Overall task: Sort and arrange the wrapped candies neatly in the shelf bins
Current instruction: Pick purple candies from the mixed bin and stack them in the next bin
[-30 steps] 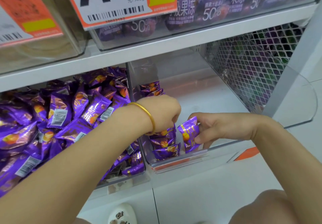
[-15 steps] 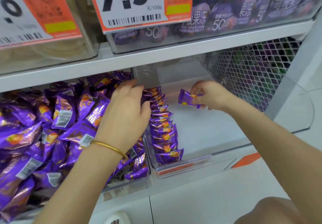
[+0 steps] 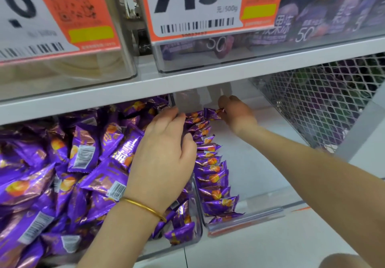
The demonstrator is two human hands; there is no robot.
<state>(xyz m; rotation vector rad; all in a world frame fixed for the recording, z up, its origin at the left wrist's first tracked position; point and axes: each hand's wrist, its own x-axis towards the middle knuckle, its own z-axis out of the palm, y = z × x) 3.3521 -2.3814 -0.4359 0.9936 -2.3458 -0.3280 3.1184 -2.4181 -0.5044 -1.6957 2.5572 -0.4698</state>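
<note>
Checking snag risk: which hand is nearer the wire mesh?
Right. The right hand pinches a candy left of the mesh; the left hand is farther left, beside the candy row.

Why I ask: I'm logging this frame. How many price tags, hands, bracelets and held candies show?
Price tags: 2
Hands: 2, left hand and right hand
Bracelet: 1
Held candy: 1, pinched by the right hand
Total: 6

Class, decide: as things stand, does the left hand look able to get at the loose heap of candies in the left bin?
Probably yes. The left hand is over the heap of candies, seemingly holding nothing; nothing lies between. The right hand, pinching a candy, is clear of it.
</note>
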